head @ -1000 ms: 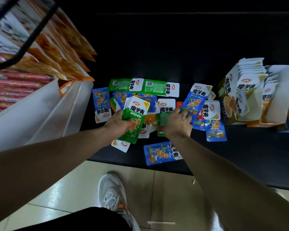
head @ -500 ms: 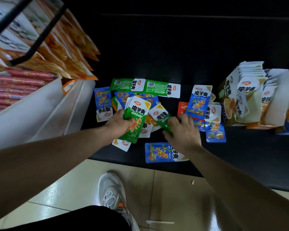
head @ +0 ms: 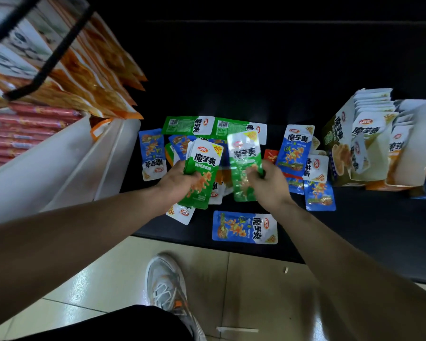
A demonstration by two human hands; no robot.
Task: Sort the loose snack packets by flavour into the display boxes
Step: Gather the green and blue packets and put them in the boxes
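Loose green, blue and red snack packets lie in a pile on a black shelf [head: 354, 225]. My left hand [head: 176, 183] grips a small stack of green packets [head: 202, 173], held upright over the pile. My right hand [head: 268, 183] pinches a single green packet [head: 244, 166], lifted off the shelf just right of the stack. Two green packets [head: 214, 125] lie at the back of the pile. Blue packets [head: 245, 227] lie around it, one near the shelf's front edge. Display boxes [head: 335, 143] with upright packets stand at the right.
A white bin [head: 59, 168] of red sausage sticks sits at the left, with orange snack bags [head: 96, 77] hanging on a black rack above. Below the shelf edge is tiled floor with my white shoe [head: 167, 286].
My right hand pulled a green packet out of the pile, lifted it and turned it upright beside the stack in my left hand. The left hand stayed in place.
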